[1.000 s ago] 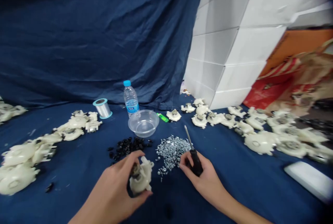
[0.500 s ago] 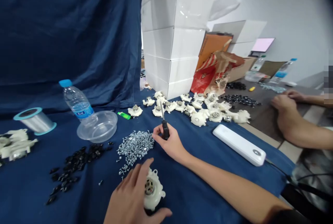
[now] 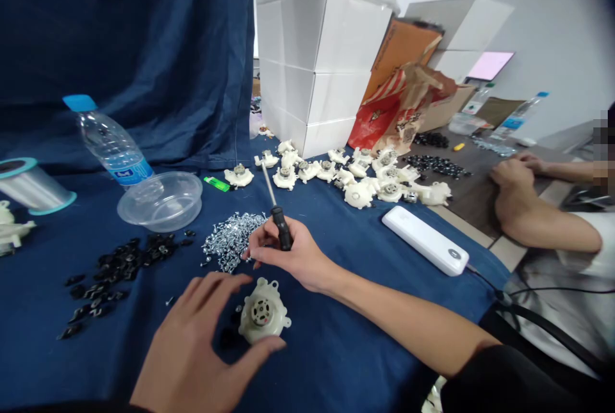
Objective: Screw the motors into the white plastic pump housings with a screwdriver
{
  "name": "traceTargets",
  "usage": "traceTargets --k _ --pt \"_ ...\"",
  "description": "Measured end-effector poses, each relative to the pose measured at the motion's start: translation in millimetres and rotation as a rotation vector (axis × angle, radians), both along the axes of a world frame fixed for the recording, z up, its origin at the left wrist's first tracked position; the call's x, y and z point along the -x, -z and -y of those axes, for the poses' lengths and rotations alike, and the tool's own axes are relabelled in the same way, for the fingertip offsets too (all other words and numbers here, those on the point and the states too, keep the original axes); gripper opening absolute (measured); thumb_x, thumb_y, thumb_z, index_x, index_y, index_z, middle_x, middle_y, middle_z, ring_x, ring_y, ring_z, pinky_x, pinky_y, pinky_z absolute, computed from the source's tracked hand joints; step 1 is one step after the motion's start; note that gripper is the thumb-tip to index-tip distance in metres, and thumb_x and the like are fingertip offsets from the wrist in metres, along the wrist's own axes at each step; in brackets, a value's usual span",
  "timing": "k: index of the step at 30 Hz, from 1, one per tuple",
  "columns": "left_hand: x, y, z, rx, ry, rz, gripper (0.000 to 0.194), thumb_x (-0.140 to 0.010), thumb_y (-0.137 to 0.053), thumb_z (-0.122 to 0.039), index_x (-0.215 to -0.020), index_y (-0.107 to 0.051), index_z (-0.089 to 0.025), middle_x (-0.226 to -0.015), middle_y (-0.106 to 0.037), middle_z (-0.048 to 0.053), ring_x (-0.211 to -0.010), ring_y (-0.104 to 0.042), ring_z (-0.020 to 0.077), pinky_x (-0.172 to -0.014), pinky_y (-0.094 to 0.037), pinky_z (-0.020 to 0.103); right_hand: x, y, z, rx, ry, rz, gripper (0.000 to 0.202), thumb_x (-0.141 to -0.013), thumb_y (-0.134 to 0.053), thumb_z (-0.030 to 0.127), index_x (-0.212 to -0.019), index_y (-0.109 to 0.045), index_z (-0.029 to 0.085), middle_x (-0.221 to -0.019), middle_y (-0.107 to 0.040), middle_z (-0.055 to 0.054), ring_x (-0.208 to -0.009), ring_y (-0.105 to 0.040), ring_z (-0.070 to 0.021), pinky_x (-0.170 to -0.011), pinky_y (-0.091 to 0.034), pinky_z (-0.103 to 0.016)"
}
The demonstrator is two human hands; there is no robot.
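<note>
My right hand (image 3: 298, 256) is closed round the black handle of a screwdriver (image 3: 280, 224), whose metal shaft tilts up and away. Its fingertips are at the right edge of a heap of small silver screws (image 3: 229, 238); whether they pinch a screw, I cannot make out. A cream plastic housing with a round motor in its centre (image 3: 263, 314) lies on the blue cloth in front of me. Around its left side, my left hand (image 3: 196, 336) is spread, thumb and fingers apart. The thumb overlaps the housing's lower edge; contact is unclear.
Black small parts (image 3: 120, 266) lie left of the screws, by a clear plastic bowl (image 3: 161, 202), a water bottle (image 3: 110, 144) and a wire spool (image 3: 36, 186). Several cream housings (image 3: 358, 192) sit ahead, before white boxes (image 3: 307, 80). A white power bank (image 3: 425, 240) and another person's arms (image 3: 523, 202) are at right.
The view has shifted. My left hand has drawn back to the left from the housing, uncovering more of it. My right hand, with the screwdriver, has come nearer the housing.
</note>
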State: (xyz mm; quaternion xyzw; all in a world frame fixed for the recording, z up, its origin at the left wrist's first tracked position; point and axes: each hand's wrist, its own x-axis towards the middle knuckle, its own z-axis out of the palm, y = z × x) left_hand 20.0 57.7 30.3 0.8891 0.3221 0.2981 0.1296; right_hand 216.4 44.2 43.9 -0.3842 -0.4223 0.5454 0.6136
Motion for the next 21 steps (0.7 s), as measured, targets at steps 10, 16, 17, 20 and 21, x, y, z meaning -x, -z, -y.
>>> traceTargets --k 10,16,17,20,21 --pt "-0.5 -2.3 -10.1 0.092 0.402 -0.128 0.066 -0.085 -0.049 -0.014 -0.148 -0.041 -0.034 -0.143 -0.061 0.005 -0.133 -0.058 0.0281 -0.110 -0.052 0.050 -16.3 6.3 -10.1 0.003 0.115 -0.049 0.049 -0.072 -0.089 0.024 -0.079 -0.040 0.020 -0.081 -0.065 0.003 -0.076 -0.070 -0.0153 -0.060 -0.055 -0.023" --pt "28.5 9.1 -18.6 0.158 0.159 -0.004 0.057 -0.092 -0.054 -0.026 -0.147 -0.041 -0.034 -0.147 -0.056 0.005 -0.133 -0.059 0.0238 -0.107 -0.055 0.038 -18.0 3.4 -8.2 0.004 0.040 -0.045 0.051 -0.074 -0.088 0.026 -0.078 -0.038 0.022 -0.080 -0.064 0.003 -0.076 -0.074 -0.0170 -0.063 -0.058 -0.025" --pt "32.6 12.3 -18.5 0.170 0.098 0.034 0.051 -0.093 -0.055 -0.029 -0.143 -0.044 -0.035 -0.143 -0.060 0.005 -0.130 -0.061 0.0234 -0.105 -0.056 0.038 -17.2 2.4 -7.3 0.011 0.016 -0.042 0.051 -0.075 -0.088 0.026 -0.079 -0.037 0.022 -0.080 -0.064 0.003 -0.077 -0.075 -0.0184 -0.064 -0.060 -0.026" --pt "39.5 21.0 -15.5 0.164 0.016 0.086 0.036 -0.093 -0.060 -0.035 -0.129 -0.055 -0.037 -0.125 -0.069 0.002 -0.114 -0.070 0.0228 -0.095 -0.063 0.035 -13.6 0.3 -4.7 0.031 -0.040 -0.037 0.051 -0.077 -0.086 0.025 -0.081 -0.036 0.023 -0.080 -0.064 0.004 -0.077 -0.077 -0.0196 -0.068 -0.062 -0.029" --pt "39.9 24.0 -13.5 0.148 0.024 0.076 0.033 -0.091 -0.064 -0.038 -0.124 -0.059 -0.037 -0.120 -0.070 0.002 -0.108 -0.073 0.0235 -0.090 -0.065 0.035 -12.2 0.2 -4.2 0.038 -0.053 -0.036 0.050 -0.077 -0.086 0.024 -0.082 -0.035 0.023 -0.080 -0.064 0.004 -0.077 -0.077 -0.0191 -0.069 -0.062 -0.029"
